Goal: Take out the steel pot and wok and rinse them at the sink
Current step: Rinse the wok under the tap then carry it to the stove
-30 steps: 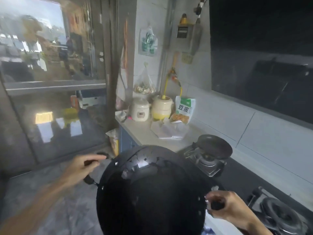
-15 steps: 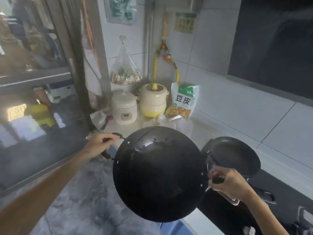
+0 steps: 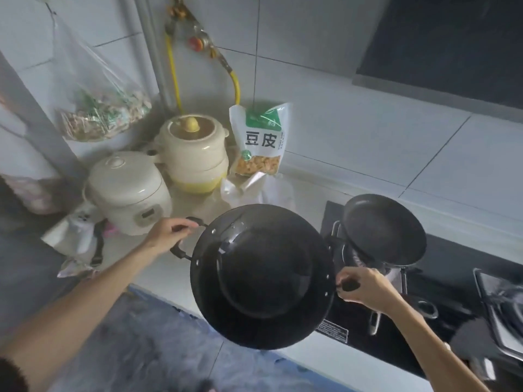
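Wok (image 3: 263, 275), big and black, held up in the middle of the frame, over the edge of the surface (image 3: 198, 284). Left hand (image 3: 167, 236) curled round one side handle, right hand (image 3: 365, 287) curled round the other. Small black pan (image 3: 385, 230) on the stove (image 3: 452, 278), just right of the wok. Two cream pots (image 3: 127, 190) and a bag of snacks (image 3: 260, 140) in the upper left, by the tiled wall.
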Available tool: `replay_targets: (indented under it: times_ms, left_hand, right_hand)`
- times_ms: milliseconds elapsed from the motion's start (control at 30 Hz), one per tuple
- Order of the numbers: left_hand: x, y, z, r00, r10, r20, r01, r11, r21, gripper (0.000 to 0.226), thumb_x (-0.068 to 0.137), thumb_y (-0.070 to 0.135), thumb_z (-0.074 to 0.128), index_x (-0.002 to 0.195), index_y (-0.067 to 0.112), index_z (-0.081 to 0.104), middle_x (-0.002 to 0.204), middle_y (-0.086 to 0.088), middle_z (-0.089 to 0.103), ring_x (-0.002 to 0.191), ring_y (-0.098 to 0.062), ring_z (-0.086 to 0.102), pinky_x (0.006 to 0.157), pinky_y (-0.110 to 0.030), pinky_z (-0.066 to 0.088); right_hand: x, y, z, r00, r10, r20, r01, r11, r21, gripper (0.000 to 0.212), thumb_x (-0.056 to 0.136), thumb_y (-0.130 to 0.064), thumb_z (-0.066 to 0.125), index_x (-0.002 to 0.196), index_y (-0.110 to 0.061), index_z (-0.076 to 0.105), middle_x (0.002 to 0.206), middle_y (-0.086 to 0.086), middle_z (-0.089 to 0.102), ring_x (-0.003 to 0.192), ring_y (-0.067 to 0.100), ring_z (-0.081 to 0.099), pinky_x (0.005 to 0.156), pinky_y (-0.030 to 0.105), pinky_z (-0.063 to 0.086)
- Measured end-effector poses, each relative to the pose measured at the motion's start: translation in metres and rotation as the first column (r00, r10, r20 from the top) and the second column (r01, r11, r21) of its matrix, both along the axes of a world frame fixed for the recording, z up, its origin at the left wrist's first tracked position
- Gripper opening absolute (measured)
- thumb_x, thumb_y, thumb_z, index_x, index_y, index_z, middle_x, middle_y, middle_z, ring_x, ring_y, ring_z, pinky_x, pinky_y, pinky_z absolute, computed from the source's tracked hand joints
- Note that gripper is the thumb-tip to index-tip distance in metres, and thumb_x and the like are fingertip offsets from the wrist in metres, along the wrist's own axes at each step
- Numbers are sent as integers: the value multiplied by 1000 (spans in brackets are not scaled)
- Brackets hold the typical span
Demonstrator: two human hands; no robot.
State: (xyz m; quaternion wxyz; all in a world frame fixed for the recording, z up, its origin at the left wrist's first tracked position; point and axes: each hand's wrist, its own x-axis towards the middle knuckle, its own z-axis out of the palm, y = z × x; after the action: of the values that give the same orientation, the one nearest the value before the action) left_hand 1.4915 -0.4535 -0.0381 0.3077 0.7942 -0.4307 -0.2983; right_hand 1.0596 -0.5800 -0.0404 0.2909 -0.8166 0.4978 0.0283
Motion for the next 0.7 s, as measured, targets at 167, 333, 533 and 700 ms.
replay_targets:
  times_ms: [167,333,533,700]
  left_hand:
    - [12,-25,-23,998,-31,-57,34,998,53,23,90,4,56,99,18,72,65,-4,63,58,-18,54,65,-27,42]
    - [16,-32,-39,996,-83,-40,86,991,98,26,92,2,51,108,13,69,57,0,53,56,-13,51,53,-10,37]
    - [20,-32,-54,992,-120,-37,124,986,110,27,92,4,51,108,18,68,71,9,60,62,-5,56,55,-8,40]
    - [26,-39,-54,985,-168,-46,172,979,110,30,93,3,49,108,22,66,96,-1,69,73,-9,63,62,-7,42]
  right_hand:
    - [7,-6,-19,999,-24,-47,25,1000,4,16,63,-42,65,79,-46,62,76,-29,67,70,-4,63,70,23,53]
    - [10,0,-20,994,-45,-101,45,999,-1,13,64,-44,61,74,-50,57,79,-28,67,68,-3,59,64,15,47]
    - [15,12,-28,987,-114,-116,115,993,-3,14,62,-45,58,73,-50,53,82,-28,66,72,0,60,64,13,46]
    - [12,19,-35,980,-116,-161,118,993,3,14,64,-45,58,76,-51,52,81,-17,68,62,4,58,65,21,51]
